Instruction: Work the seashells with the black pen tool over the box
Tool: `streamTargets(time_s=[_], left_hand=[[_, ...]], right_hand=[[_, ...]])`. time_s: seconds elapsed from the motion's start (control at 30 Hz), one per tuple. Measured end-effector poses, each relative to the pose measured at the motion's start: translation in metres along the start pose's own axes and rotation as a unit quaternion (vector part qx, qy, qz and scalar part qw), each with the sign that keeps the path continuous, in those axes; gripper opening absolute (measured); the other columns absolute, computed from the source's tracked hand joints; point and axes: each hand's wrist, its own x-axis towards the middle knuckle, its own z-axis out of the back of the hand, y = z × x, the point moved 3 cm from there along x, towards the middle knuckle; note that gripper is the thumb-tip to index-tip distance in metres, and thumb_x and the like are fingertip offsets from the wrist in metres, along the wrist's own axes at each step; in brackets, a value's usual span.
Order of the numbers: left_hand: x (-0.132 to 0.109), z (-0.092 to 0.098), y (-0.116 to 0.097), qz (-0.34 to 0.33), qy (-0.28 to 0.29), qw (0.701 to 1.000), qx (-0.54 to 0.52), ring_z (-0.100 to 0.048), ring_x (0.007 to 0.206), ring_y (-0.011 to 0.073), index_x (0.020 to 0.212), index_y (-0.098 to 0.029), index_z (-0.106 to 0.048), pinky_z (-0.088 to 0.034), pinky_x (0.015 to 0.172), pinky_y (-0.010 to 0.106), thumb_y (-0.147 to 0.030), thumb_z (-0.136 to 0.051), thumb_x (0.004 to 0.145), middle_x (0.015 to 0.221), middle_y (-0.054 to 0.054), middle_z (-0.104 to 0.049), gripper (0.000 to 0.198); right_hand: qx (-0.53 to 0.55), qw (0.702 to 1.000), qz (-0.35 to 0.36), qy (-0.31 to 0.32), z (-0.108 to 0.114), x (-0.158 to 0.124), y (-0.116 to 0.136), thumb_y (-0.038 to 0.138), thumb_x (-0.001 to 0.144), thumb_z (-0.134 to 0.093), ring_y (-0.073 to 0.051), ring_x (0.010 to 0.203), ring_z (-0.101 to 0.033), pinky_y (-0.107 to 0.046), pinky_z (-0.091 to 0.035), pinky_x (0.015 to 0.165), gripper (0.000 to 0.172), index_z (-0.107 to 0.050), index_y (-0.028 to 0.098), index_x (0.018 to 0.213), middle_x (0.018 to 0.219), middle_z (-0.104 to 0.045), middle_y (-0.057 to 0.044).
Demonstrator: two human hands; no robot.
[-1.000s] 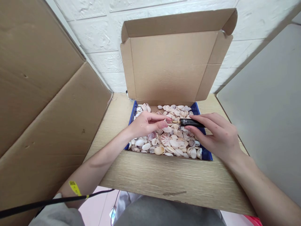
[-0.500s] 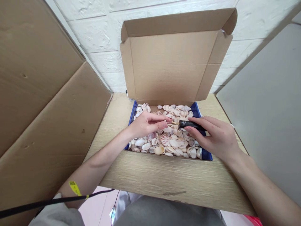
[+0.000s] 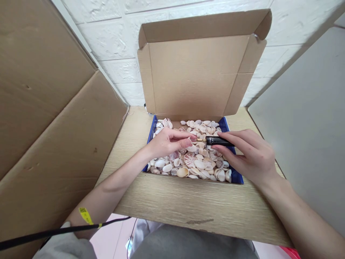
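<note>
Above the box of shells, my right hand (image 3: pixel 252 153) grips a small hand drill (image 3: pixel 220 141) between thumb and fingers. It has a black barrel and a brass-coloured chuck, and its tip points left. My left hand (image 3: pixel 172 141) pinches a small pale seashell (image 3: pixel 191 141) between thumb and fingertips, right at the drill's tip. The fingers hide most of this shell, and I cannot tell how deep the bit sits. Beneath both hands, many white, cream and reddish seashells (image 3: pixel 199 164) fill the blue-sided cardboard box (image 3: pixel 237 177).
The box's brown lid (image 3: pixel 199 72) stands raised against the white brick wall (image 3: pixel 115 43). A large cardboard panel (image 3: pixel 67 133) rises on the left, a grey panel (image 3: pixel 304 118) on the right. The wooden table (image 3: pixel 172 201) ends near my lap. A black cable (image 3: pixel 54 233) crosses at lower left.
My right hand's fingers have shifted and the drill's barrel has turned, so different markings show. The barrel now lies nearer to level. My left hand and its shell look unmoved.
</note>
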Motion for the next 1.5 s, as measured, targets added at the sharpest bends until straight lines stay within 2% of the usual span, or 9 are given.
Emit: streamTargets(time_s=[0.33,0.53,0.73,0.9,1.0,1.1,1.37,1.5], left_hand=[[0.000,0.000,-0.001,-0.005,0.006,1.000,-0.007,-0.067,0.063,0.0119,0.116,-0.014,-0.075,-0.054,0.046,0.019,-0.046,-0.071,0.082,0.108,0.010,-0.077,0.047],[0.001,0.001,0.000,-0.028,0.000,0.999,0.016,-0.073,0.080,0.0182,0.113,-0.014,-0.076,-0.057,0.054,0.020,-0.046,-0.070,0.083,0.109,0.011,-0.077,0.044],[0.000,0.001,0.001,-0.006,0.006,1.000,0.009,-0.074,0.079,0.0199,0.117,-0.015,-0.074,-0.056,0.049,0.021,-0.047,-0.070,0.083,0.113,0.011,-0.076,0.047],[0.001,0.002,-0.002,-0.047,-0.005,0.998,0.037,-0.075,0.098,0.0224,0.110,-0.016,-0.077,-0.060,0.070,0.024,-0.044,-0.070,0.083,0.115,0.010,-0.076,0.039],[0.002,0.003,-0.003,-0.057,-0.011,0.998,0.040,-0.074,0.103,0.0237,0.108,-0.016,-0.078,-0.060,0.084,0.030,-0.044,-0.071,0.082,0.114,0.009,-0.076,0.039],[0.002,0.002,-0.004,-0.057,-0.014,0.998,0.036,-0.073,0.106,0.0251,0.108,-0.017,-0.078,-0.059,0.090,0.033,-0.043,-0.073,0.081,0.112,0.009,-0.077,0.038],[0.003,-0.001,-0.003,-0.087,-0.009,0.995,0.051,-0.074,0.096,0.0238,0.103,-0.017,-0.080,-0.059,0.081,0.028,-0.037,-0.078,0.077,0.105,0.011,-0.078,0.033],[0.002,-0.001,-0.003,-0.084,-0.013,0.995,0.052,-0.074,0.092,0.0228,0.103,-0.016,-0.080,-0.058,0.077,0.027,-0.038,-0.078,0.077,0.103,0.011,-0.079,0.034]], right_hand=[[-0.016,1.000,0.006,-0.003,0.000,0.000,-0.001,0.024,0.085,-0.075,-0.021,0.072,-0.067,-0.036,-0.056,0.065,0.038,-0.062,0.027,0.120,0.092,-0.074,-0.006],[-0.004,1.000,-0.005,0.001,-0.002,-0.001,-0.002,0.024,0.084,-0.075,-0.021,0.072,-0.068,-0.036,-0.057,0.065,0.037,-0.063,0.027,0.119,0.092,-0.074,-0.006],[0.009,1.000,-0.011,0.016,-0.003,-0.003,-0.003,0.026,0.085,-0.074,-0.020,0.070,-0.069,-0.033,-0.057,0.062,0.032,-0.065,0.025,0.116,0.091,-0.075,-0.005],[0.004,1.000,-0.005,0.018,-0.003,-0.003,-0.002,0.026,0.085,-0.075,-0.018,0.068,-0.069,-0.030,-0.056,0.058,0.029,-0.065,0.022,0.112,0.088,-0.075,-0.006],[0.005,1.000,-0.006,0.016,-0.003,-0.004,-0.003,0.027,0.085,-0.074,-0.018,0.068,-0.069,-0.029,-0.056,0.058,0.028,-0.065,0.023,0.112,0.087,-0.075,-0.005],[0.010,1.000,-0.012,0.021,-0.005,-0.006,-0.004,0.027,0.086,-0.073,-0.018,0.069,-0.070,-0.029,-0.056,0.058,0.028,-0.066,0.023,0.112,0.087,-0.075,-0.005],[0.073,0.994,0.009,0.081,-0.012,-0.005,0.001,0.026,0.094,-0.064,-0.019,0.081,-0.071,-0.031,-0.058,0.064,0.034,-0.057,0.024,0.127,0.098,-0.073,-0.007],[0.090,0.993,0.015,0.081,-0.012,-0.003,0.004,0.020,0.092,-0.064,-0.019,0.084,-0.071,-0.031,-0.059,0.068,0.036,-0.055,0.021,0.127,0.099,-0.072,-0.009]])
